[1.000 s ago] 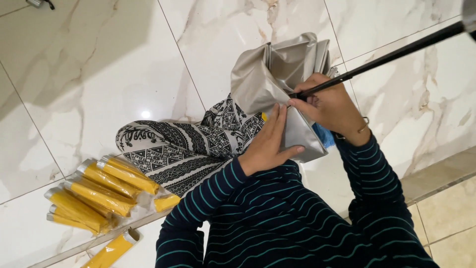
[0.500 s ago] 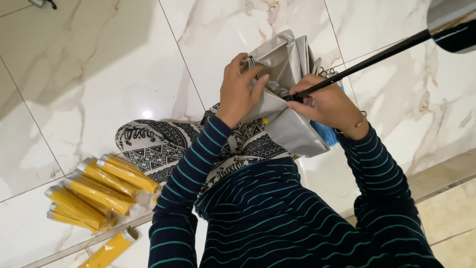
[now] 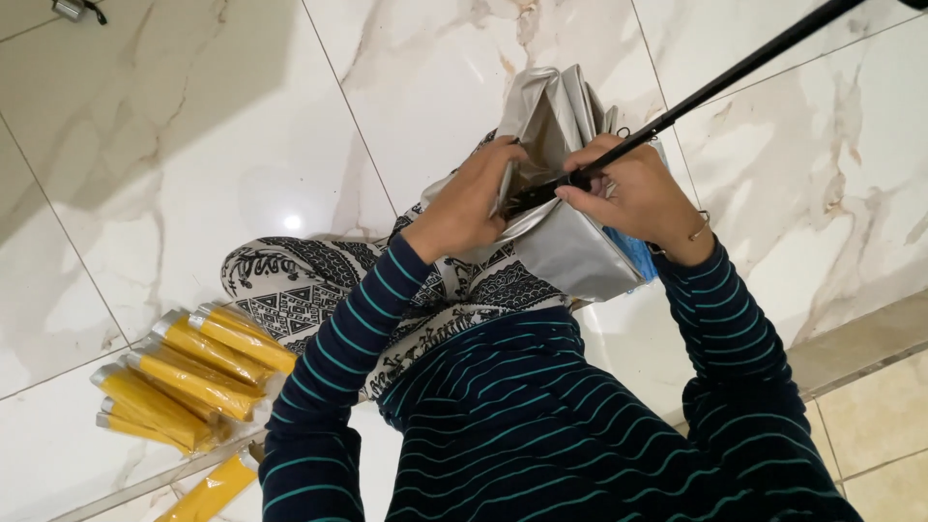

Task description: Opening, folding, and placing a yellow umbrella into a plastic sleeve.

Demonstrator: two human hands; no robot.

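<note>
A folded umbrella with silver fabric (image 3: 570, 246) lies across my lap, its black shaft (image 3: 735, 68) running up to the top right corner. My left hand (image 3: 464, 198) grips the silver fabric near the opening at the shaft. My right hand (image 3: 638, 198) pinches the black shaft where it enters the fabric. A bit of blue (image 3: 638, 256) shows under the silver fabric below my right wrist. Both arms wear dark sleeves with teal stripes.
I sit on a white marble tile floor (image 3: 193, 116) in black-and-white patterned trousers (image 3: 290, 285). Several folded yellow umbrellas with silver tips (image 3: 184, 372) lie at my left. A small grey object (image 3: 72, 10) sits at the top left corner. A beige ledge (image 3: 870, 348) runs at the right.
My left hand rose from low on the silver fabric to the top, then settled on the fabric edge at the shaft. The right hand stayed on the shaft.
</note>
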